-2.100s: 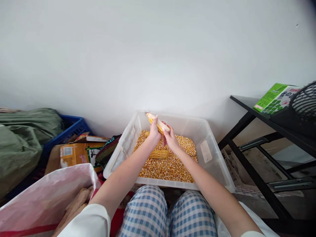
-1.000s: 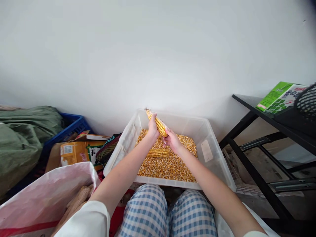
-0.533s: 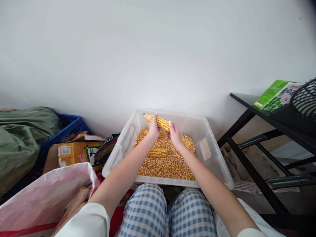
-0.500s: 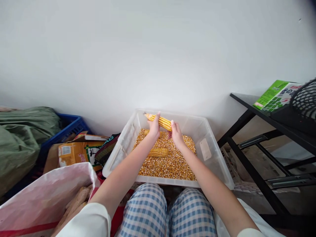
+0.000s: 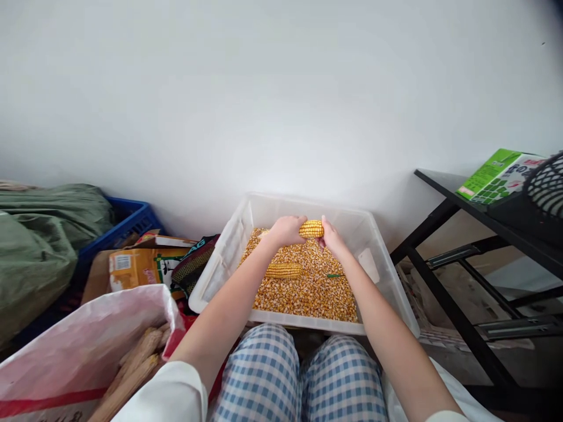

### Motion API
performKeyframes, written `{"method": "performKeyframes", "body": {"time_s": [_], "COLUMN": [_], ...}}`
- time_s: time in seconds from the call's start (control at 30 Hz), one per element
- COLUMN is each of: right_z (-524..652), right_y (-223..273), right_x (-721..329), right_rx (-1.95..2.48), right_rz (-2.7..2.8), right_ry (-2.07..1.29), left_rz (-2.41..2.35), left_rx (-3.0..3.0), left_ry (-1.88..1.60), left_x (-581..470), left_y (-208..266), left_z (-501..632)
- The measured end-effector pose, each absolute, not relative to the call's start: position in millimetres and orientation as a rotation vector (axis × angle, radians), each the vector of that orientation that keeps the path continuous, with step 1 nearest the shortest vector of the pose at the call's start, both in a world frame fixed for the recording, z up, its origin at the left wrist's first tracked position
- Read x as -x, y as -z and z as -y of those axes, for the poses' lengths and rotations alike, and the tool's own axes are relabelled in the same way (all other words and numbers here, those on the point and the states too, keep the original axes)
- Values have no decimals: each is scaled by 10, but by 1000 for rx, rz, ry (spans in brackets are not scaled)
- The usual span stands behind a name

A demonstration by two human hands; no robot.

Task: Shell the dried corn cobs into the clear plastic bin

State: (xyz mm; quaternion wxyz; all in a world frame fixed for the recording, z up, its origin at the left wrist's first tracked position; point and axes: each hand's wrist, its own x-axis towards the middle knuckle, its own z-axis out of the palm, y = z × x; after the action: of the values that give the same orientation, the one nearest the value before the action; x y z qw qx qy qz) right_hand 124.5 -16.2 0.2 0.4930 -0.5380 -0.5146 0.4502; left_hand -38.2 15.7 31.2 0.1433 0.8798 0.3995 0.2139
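Head view has the left hand (image 5: pixel 288 230) curled over one end of a corn cob (image 5: pixel 312 229), right hand (image 5: pixel 332 237) pinching the other, all above the kernels (image 5: pixel 303 302) in a clear tub (image 5: pixel 308 323); I'd guess a loose grip could drop it, or a hard push flick kernels over the rim; counting: one tub, one cob held, one spare cob (image 5: pixel 284 271) lying there, one green strip (image 5: pixel 335 275); that pale bit (image 5: pixel 264 233) might be a third cob, too hidden to say
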Motion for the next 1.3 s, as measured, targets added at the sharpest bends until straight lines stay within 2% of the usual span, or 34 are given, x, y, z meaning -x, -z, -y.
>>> {"method": "performKeyframes", "body": {"time_s": [0.23,0.57,0.8,0.97,1.1,1.3], "right_z": [177,223,166,178,145,131], "right_y": [-168,-99,-87,-43,9,-46], "right_x": [-1320,-1331,-1354,-1330,-1319,-1327], "right_rx": [1324,1401,1412,1397,1398,1320], "right_rz": [1196,1495,1372,1452,1376,1241], "right_ry": [-1156,-852,-1021,-950,-1043,-1160], "left_rz": [-1181,-1128,-1137,-1135,-1130,-1070], "left_rx": [-2518,-2429,-2421,-2419,-2485,-2363], "left_ry": [-647,-612,-596,-602,-550,-645], "left_x": [371,379,375,384,394,405], "left_y": [-338,-296,-307,-270,-242,-253], "left_z": [-129,-143,-135,-153,-175,-201]}}
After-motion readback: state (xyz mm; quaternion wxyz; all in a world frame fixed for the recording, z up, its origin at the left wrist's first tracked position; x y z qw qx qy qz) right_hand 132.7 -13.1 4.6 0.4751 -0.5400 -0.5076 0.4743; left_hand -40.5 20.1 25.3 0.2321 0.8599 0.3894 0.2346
